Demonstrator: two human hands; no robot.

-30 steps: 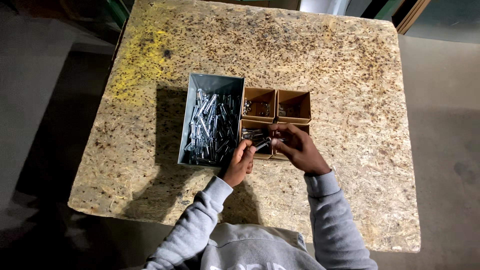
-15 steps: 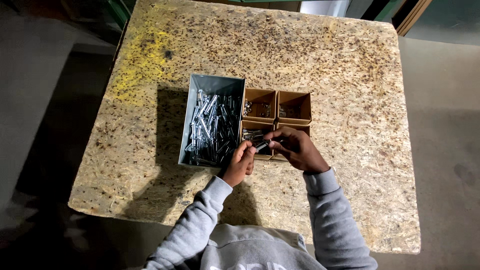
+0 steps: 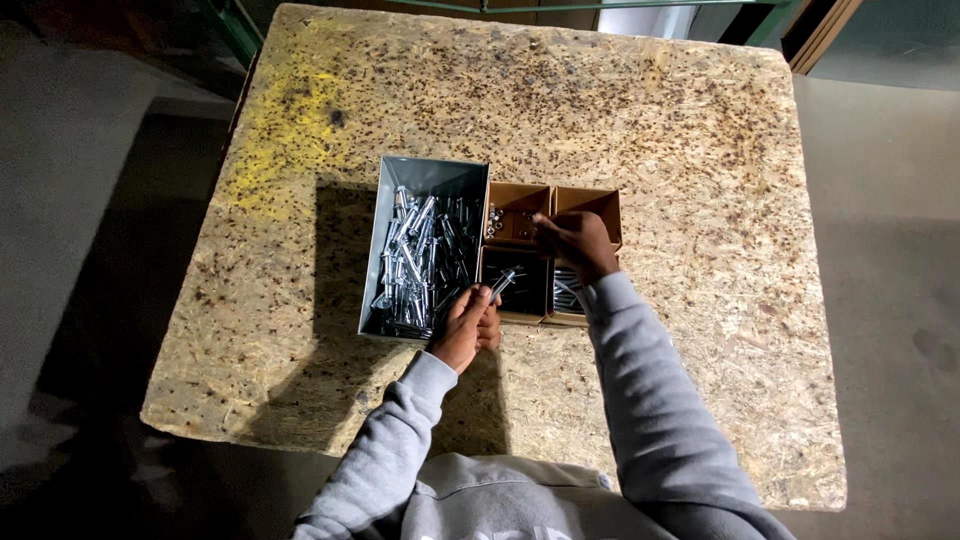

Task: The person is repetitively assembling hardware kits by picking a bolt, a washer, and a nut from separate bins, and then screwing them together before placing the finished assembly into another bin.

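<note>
Nearest the person, the left hand rests at the near edge of the containers, its grip closed on a silver bolt that sticks out from the fingertips and slants up over the near-left brown compartment. The bolt lies within the grip at its lower end, the free end pointing away from the person.

Just beyond, the right hand reaches over the brown cardboard tray, a square package split into four compartments. Its fingers are pinched together above the divider between the two far compartments; whether they hold something small I cannot tell. The near-right compartment, partly hidden by the grey sleeve, shows a few silver pieces; the far-left one holds small bright parts.

Touching the tray's left side stands a grey metal bin, rectangular and longer than the tray, heaped with shiny bolts.

Half a second ago both hands met close together over the near compartments; now they are apart, the right hand farther out and the left hand drawn back toward the bin's near corner.

All sits on a speckled chipboard worktop with a yellow smear at its far-left part.
</note>
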